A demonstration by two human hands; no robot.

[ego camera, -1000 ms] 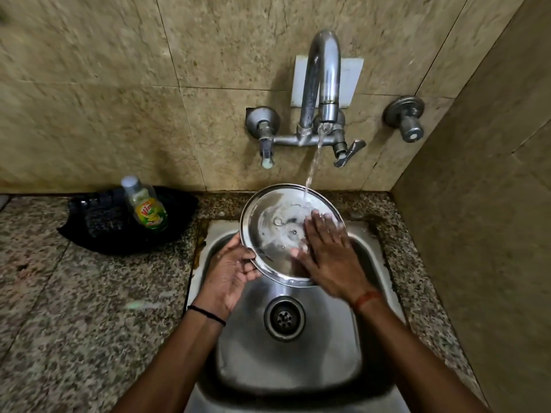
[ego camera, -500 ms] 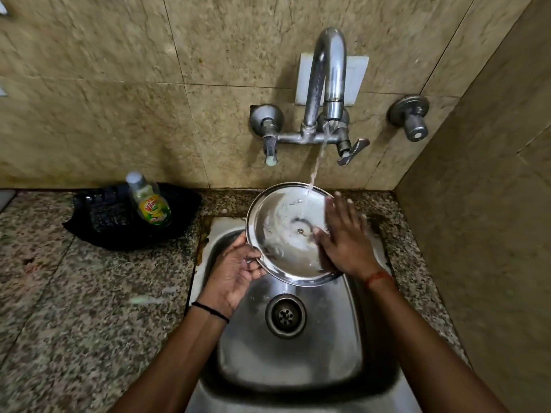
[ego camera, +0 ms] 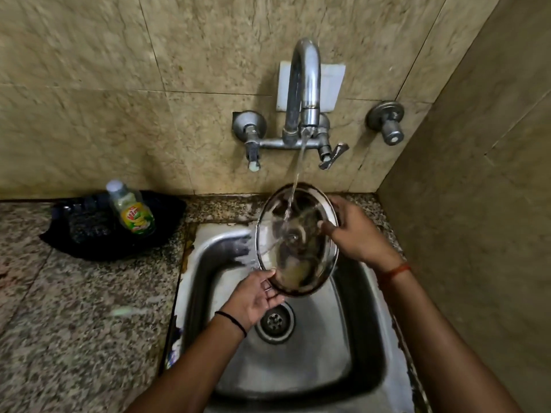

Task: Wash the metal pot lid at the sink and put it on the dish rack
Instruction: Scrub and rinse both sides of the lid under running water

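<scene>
Speckled granite counter [ego camera: 74,293], beige tiled walls, steel sink [ego camera: 343,338] under running tap [ego camera: 304,84]. Metal pot lid [ego camera: 298,257] tilted over the sink, gripped at its edges by left hand [ego camera: 253,296] and right hand [ego camera: 357,234]. Bottle [ego camera: 131,208] label unreadable.

A small clear bottle [ego camera: 131,208] with a pale cap, at the left of the frame a little above the middle, carries the only printing in view. Its label [ego camera: 137,218] is yellow and green with a red patch holding a few pale letters. The letters are too small and blurred to read, so no brand or word can be given. No other text, number or sign can be read anywhere in the frame.
</scene>
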